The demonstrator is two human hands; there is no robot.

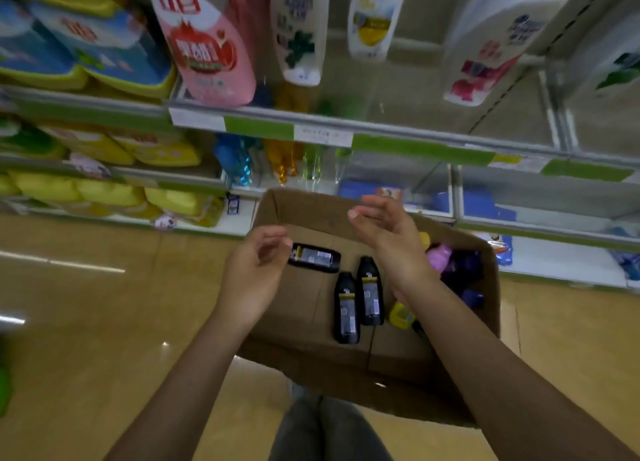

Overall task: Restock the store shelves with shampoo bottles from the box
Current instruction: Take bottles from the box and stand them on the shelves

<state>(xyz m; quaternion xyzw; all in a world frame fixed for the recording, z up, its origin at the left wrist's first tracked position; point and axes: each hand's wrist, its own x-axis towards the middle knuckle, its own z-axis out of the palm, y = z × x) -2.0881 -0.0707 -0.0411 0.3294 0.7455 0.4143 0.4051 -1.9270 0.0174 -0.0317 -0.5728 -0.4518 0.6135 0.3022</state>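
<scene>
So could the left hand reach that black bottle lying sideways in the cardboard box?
Probably yes: the left hand hovers open right beside the sideways black bottle, with nothing between them in the open-topped cardboard box.

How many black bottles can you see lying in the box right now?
3: one black bottle lies crosswise by the left hand; two more lie side by side mid-box. Others may hide under the right forearm.

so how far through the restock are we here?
Done: can't tell; the upper shelf has white bottles on it with bare gaps beside them. In hand: nothing. Left hand and right hand hover over the box, both empty, fingers loosely curled. Left: three black bottles lying flat in the box, plus pink, purple and yellow items at its right side.
</scene>
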